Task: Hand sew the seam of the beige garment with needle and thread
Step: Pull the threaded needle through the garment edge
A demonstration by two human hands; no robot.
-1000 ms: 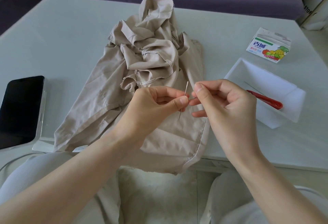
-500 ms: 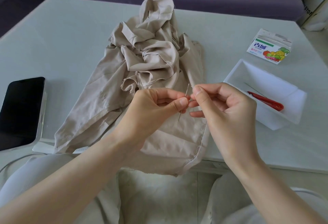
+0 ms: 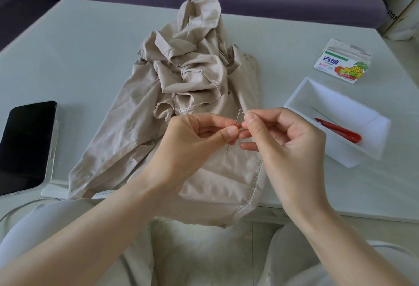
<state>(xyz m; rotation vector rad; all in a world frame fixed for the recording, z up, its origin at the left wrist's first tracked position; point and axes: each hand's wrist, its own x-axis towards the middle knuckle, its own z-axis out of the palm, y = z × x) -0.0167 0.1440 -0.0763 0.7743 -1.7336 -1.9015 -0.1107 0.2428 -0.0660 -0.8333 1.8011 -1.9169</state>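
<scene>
Little changed in the past second: left hand (image 3: 192, 140) still pinches the needle (image 3: 237, 119) upright, right hand (image 3: 285, 140) pinches thread (image 3: 243, 112) at its eye (threading unfinished), garment (image 3: 192, 81) unsewn on counter (image 3: 90, 47).

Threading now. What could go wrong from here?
1. The left hand only pinches the needle; a slip could drop it into the garment folds.
2. The thread end at the right hand is barely visible, so it may miss the eye.
3. The needle point sits near a right finger: possible prick.
</scene>
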